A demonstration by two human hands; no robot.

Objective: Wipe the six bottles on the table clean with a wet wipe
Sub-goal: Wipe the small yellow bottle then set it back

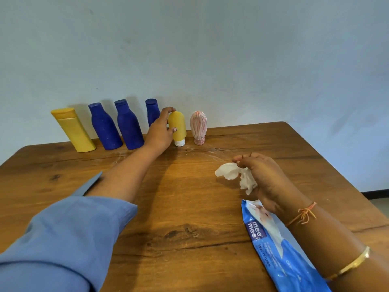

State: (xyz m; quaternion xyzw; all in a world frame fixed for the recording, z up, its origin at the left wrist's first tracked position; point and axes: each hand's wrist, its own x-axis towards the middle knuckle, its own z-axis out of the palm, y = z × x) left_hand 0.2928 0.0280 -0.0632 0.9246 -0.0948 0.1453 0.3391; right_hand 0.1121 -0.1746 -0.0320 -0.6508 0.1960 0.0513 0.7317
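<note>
Several bottles stand in a row along the table's far edge by the wall. From the left: a large yellow bottle (72, 130), a blue bottle (105, 127), a second blue bottle (128, 126), a third blue bottle (152, 111) partly hidden behind my hand, a small yellow tube (178, 128) standing on its white cap, and a pink striped tube (198, 127). My left hand (161, 130) grips the small yellow tube, fingers over its top and thumb on its side. My right hand (261, 175) holds a crumpled white wet wipe (235, 173) above the table.
A blue wet-wipes pack (271, 245) lies on the wooden table (179, 218) at the front right, partly under my right forearm. The pale wall stands directly behind the bottles. The table's right edge drops off to the floor.
</note>
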